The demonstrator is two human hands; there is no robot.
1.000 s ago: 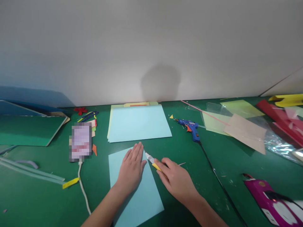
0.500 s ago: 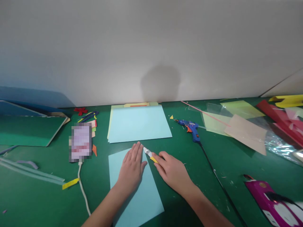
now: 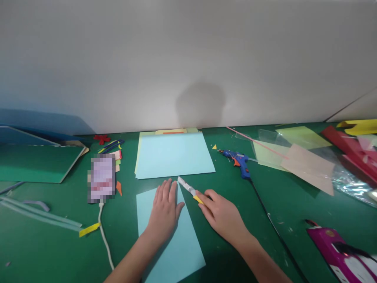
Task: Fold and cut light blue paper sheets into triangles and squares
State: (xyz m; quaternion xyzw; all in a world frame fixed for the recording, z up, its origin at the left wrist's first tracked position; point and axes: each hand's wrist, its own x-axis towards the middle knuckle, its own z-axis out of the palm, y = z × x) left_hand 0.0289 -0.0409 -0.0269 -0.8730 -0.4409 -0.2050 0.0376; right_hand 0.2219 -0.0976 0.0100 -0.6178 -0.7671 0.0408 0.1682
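Note:
My left hand (image 3: pixel 164 211) lies flat with fingers stretched on a light blue paper sheet (image 3: pixel 176 251) on the green mat (image 3: pixel 59 251). My right hand (image 3: pixel 221 215) grips a yellow utility knife (image 3: pixel 191 191). Its blade tip rests at the sheet's top right corner, just beside my left fingertips. A stack of light blue and yellow sheets (image 3: pixel 174 155) lies right behind.
A blue glue gun (image 3: pixel 239 162) with a black cord lies at the right. Plastic sleeves and coloured papers (image 3: pixel 306 165) lie beyond it, and a magenta package (image 3: pixel 341 253) at the lower right. A phone (image 3: pixel 101 179) with a white cable and paper scraps lie at the left.
The knife in my right hand slid forward along the sheet's right edge to its top corner, and the blade now shows more. My left hand stayed flat on the sheet.

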